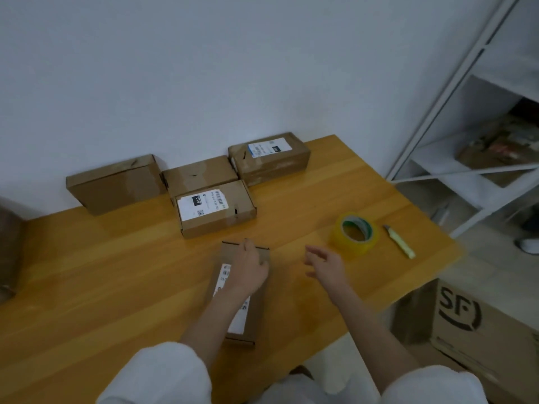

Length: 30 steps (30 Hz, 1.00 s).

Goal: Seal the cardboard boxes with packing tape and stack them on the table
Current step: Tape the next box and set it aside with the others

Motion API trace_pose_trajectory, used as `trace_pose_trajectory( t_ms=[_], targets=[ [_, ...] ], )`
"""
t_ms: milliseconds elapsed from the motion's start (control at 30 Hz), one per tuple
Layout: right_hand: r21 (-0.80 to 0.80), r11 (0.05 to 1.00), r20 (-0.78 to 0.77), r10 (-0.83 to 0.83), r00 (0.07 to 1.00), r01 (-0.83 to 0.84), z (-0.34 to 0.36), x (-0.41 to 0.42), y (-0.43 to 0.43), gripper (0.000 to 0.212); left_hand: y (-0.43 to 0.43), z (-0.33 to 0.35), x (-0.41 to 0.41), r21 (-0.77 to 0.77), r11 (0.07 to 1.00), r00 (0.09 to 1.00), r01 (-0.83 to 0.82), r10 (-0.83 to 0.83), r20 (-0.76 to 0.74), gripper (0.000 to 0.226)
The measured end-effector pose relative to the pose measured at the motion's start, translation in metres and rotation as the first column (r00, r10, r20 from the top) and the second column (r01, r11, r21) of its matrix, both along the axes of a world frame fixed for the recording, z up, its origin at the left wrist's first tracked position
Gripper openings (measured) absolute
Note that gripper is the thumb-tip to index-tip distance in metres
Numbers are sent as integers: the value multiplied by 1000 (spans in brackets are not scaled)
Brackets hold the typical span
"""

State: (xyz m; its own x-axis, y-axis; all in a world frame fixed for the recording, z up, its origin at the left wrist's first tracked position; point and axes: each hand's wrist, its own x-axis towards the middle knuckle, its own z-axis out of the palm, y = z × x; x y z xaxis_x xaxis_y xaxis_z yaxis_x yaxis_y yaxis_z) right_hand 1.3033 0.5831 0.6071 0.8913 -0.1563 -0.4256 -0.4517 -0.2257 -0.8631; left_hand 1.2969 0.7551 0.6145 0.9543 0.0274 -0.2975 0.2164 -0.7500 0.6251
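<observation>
Sleeves: white, two, at the bottom of the frame, bare forearms extending upward from them.

Small box: cardboard, white label on top, flat on the table, lower centre, long side running up the frame. Near end close to the table's front edge.

Left hand: palm down on the far end of the small box, fingers laid flat and reaching its far edge, nothing pinched.

Right hand: fingers spread and relaxed, holding nothing, over bare wood between the small box and the tape roll. Blurred; whether it touches the table cannot be told.

Tape roll: yellowish clear tape, green core, lying flat right of centre, just beyond the right hand.

Knife: pale yellow handle, right of the roll and apart from it, near the table's slanting right edge.

Open wood: a broad stretch left of the small box as far as the left border; a narrow strip between the small box and the labelled box above it.

Labelled box: centre frame, white label up, touching the plain box behind it.

Right box: blue-and-white label, at the wall, beside the plain box.

Left box: unlabelled, tilted against the wall, standing apart at the table's back edge.

Brown object: left border, cut off, kind unclear.

Carton: marked "SF", lower right, below the table edge.

Shelf rack: white, upper right, a blurred brown parcel on one level.
</observation>
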Motion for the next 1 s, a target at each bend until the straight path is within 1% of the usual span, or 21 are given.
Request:
trace_pose_trajectory(
  t_ms=[67, 167, 267, 333, 433, 500, 567, 633, 767, 833, 867, 933, 1000],
  targets=[
    [-39, 995, 69, -92, 993, 95, 5, 13, -28, 28, -24, 4, 9, -19, 998, 998, 60, -60, 29, 51],
    [-179, 958, 169, -194, 966, 223, 9, 32, -70, 21, -64, 10, 25, 5, 987, 984, 162, -162, 71, 60],
    [-273, 912, 211, -252, 944, 305, 10, 44, -112, 15, -112, 10, 40, -25, 976, 975, 215, -213, 67, 56],
    [-303, 906, 222, -234, 947, 295, 7, 51, -138, 17, -144, 9, 49, -41, 966, 964, 257, -253, 78, 54],
    [-354, 920, 140, -123, 982, 166, -7, 60, -167, 23, -183, 0, 61, 32, 945, 939, 326, -327, 106, 55],
    [-383, 922, 70, -30, 997, 55, -18, 61, -183, 27, -203, -10, 64, 144, 917, 917, 372, -387, 95, 59],
    [-395, 918, 28, 57, 998, -42, -26, 61, -196, 32, -220, -19, 66, 291, 866, 888, 405, -449, 100, 61],
    [-414, 900, -4, 152, 988, -140, -30, 68, -206, 39, -235, -28, 72, 386, 822, 865, 418, -490, 107, 60],
    [-393, 857, -56, 340, 939, -333, -30, 89, -219, 55, -249, -40, 83, 415, 823, 879, 388, -466, 103, 46],
    [-361, 829, -92, 424, 901, -427, -33, 96, -220, 59, -250, -44, 86, 415, 825, 887, 383, -454, 83, 41],
    [-347, 820, -95, 452, 887, -455, -36, 97, -220, 58, -248, -46, 86, 415, 827, 889, 380, -450, 82, 42],
    [-291, 846, -85, 443, 893, -447, -40, 96, -218, 56, -246, -48, 90, 393, 838, 895, 380, -441, 74, 45],
    [-210, 895, -86, 383, 920, -393, -41, 94, -217, 58, -244, -48, 92, 343, 861, 903, 374, -423, 78, 46]
  ],
)
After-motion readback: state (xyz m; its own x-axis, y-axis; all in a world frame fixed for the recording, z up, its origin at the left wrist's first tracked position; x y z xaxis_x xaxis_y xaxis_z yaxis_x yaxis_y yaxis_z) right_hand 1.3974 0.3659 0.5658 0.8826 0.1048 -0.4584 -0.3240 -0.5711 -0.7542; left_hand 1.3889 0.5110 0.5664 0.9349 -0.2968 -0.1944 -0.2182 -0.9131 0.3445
